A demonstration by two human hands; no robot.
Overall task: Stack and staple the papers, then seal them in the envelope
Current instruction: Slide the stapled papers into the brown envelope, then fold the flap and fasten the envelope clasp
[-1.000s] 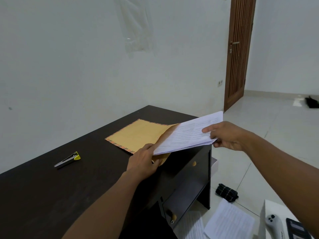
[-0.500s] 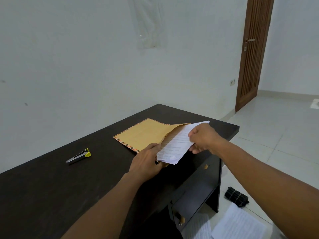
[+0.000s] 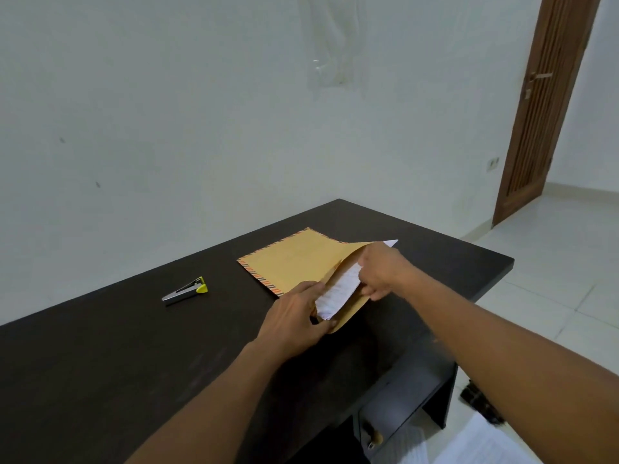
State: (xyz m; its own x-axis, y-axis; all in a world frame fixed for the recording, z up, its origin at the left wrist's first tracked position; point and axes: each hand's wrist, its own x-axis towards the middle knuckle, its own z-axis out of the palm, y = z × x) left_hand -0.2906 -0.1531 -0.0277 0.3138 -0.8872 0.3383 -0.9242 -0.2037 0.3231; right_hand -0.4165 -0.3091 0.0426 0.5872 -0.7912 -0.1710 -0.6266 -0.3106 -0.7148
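**Near the desk's right edge: papers partly in**

Near the desk (image 3: 100,380)'s right edge, your papers (image 3: 338,293) sit partway inside the envelope (image 3: 294,262). Your right hand (image 3: 382,272) pinches them; your left hand (image 3: 294,316) grips the mouth. Stapler (image 3: 186,291) lies aside. Sealing remains.

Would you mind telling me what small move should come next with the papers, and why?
Probably the right hand should push the papers further into the envelope: part of the sheets shows outside its mouth, which the left hand holds open.
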